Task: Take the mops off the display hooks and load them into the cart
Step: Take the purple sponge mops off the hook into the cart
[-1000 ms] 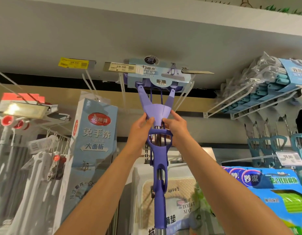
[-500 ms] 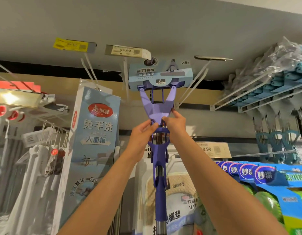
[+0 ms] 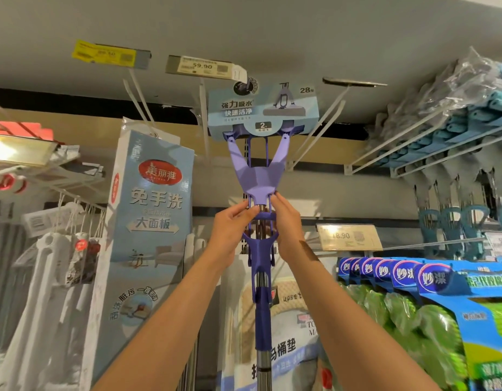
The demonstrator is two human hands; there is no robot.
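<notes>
A purple sponge mop point(image 3: 258, 176) stands upright in front of me, its head wrapped in a light blue cardboard sleeve point(image 3: 262, 111) up between the white display hooks point(image 3: 314, 131). My left hand point(image 3: 233, 230) and my right hand point(image 3: 286, 221) both grip the mop's neck just under the purple yoke, one on each side. Its purple and metal handle point(image 3: 262, 320) runs down between my forearms and out of view. Whether the head still hangs on a hook is hidden by the sleeve. No cart is in view.
A tall boxed flat mop point(image 3: 148, 221) hangs at the left, beside white mop handles point(image 3: 46, 277). Teal mops point(image 3: 456, 131) fill hooks at the upper right. Blue and green packets point(image 3: 430, 306) hang at lower right. Price tags point(image 3: 204, 67) jut from the hook ends overhead.
The mop head has come forward and down, away from the price tags and toward me. Both hands kept their grip on the neck and slid slightly lower on it.
</notes>
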